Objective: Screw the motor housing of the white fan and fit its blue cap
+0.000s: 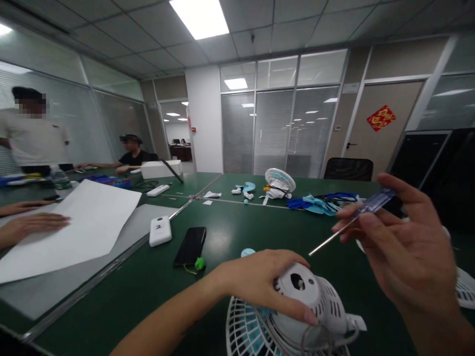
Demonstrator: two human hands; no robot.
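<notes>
A small white electric fan [328,301] lies face down on the green table, its vented motor housing turned up and its grille [241,329] underneath. My left hand [265,282] grips the motor housing, thumb and fingers around it. A dark opening shows at the end of the housing. Up to the right, my right hand [404,247] holds a screwdriver [374,201] by its clear purple handle. The metal shaft slants down to the left, with its tip above the housing and apart from it.
On the green table [230,232] lie a black phone [190,246] with a green charm and a white numbered device [160,231]. Farther back are another small fan [280,184] and blue pieces [315,203]. At left, another person's hands [35,225] rest on white paper [100,217]. Two people are beyond.
</notes>
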